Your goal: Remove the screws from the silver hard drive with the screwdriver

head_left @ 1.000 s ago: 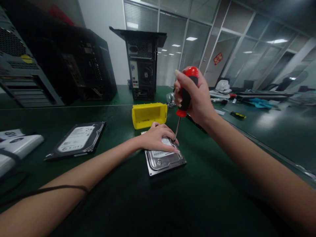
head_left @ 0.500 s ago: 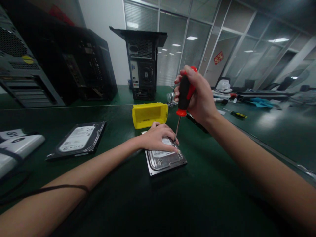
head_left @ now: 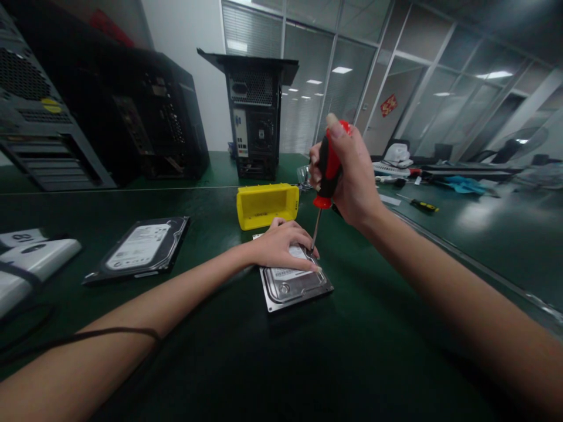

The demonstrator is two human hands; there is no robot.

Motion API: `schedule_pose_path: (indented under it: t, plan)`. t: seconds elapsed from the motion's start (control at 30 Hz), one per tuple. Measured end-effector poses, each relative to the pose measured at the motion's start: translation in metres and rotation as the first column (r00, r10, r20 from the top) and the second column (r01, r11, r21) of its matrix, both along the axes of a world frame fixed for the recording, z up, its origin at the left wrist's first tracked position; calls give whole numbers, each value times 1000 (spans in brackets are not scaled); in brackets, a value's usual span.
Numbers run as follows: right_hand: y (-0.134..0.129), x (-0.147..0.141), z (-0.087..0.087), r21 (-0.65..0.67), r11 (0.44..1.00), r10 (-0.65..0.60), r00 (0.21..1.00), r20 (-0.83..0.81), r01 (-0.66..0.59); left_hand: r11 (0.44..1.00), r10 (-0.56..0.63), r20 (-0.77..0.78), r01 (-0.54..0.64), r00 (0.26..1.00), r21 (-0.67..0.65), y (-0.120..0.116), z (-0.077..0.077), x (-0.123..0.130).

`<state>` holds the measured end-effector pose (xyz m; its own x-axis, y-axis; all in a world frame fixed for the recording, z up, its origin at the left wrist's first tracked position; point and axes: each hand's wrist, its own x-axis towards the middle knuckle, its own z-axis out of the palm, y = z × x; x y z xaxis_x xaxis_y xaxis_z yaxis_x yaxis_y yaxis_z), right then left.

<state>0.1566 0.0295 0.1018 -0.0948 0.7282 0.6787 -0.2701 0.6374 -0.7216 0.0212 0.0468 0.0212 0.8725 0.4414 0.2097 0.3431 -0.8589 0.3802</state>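
A silver hard drive (head_left: 294,288) with a white label lies on the green table in front of me. My left hand (head_left: 281,245) rests across its top, fingers bent over it, steadying the drive and covering much of the label. In my right hand (head_left: 347,170) is a red and black screwdriver (head_left: 328,173), held upright by its thick handle, thumb near the handle's top. Its metal shaft runs down to the drive's right edge, where the tip meets the cover beside my left fingertips. Those fingers partly hide the contact point.
Behind the drive stands a yellow plastic bin (head_left: 267,206). Another hard drive (head_left: 141,246) lies to the left, near a white strapped device (head_left: 35,264). Computer cases (head_left: 257,117) stand at the back. A yellow and black screwdriver (head_left: 423,205) lies on the right.
My right hand has twisted around the screwdriver handle, with more red side showing and the thumb higher on the top. The tip, hard drive and left hand stay in place.
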Motion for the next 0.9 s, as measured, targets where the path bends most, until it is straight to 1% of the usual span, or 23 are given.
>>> schedule_pose_path:
  t: [0.1, 0.17, 0.3, 0.37, 0.43, 0.5, 0.63, 0.7, 0.83, 0.9]
  plan:
    - [1, 1, -1, 27, 999, -36, 999, -28, 37, 1000, -3, 4, 3, 1000, 8, 0, -1, 0]
    - [1, 2, 0, 1, 1000, -24, 999, -44, 25, 1000, -3, 1, 3, 1000, 8, -1, -1, 0]
    - [1, 6, 5, -134, 988, 77, 997, -5, -77, 1000, 2, -10, -2, 1000, -2, -1, 1, -1]
    - [1, 6, 6, -153, 981, 118, 993, -8, -118, 1000, 1, -10, -1, 1000, -6, -1, 1, -1]
    - [1, 4, 5, -145, 979, 139, 989, -42, -144, 1000, 0, -7, 0, 1000, -7, -1, 1, 0]
    - [1, 1, 3, -121, 985, 116, 992, -53, -121, 1000, 4, -6, -4, 1000, 0, -1, 1, 0]
    - [1, -2, 1, -72, 997, -32, 999, -9, 32, 1000, 6, -7, -6, 1000, 15, -1, 0, 0]
    - [2, -1, 1, -91, 995, -43, 999, 8, 44, 1000, 6, -5, -6, 1000, 16, -1, 0, 0]
    - [4, 5, 1, -172, 982, 75, 997, -15, -76, 1000, 12, -4, -12, 1000, 7, -2, 2, 1]
    - [5, 6, 1, -190, 972, 142, 990, -11, -141, 1000, 12, -8, -12, 1000, 2, -3, 2, 1]
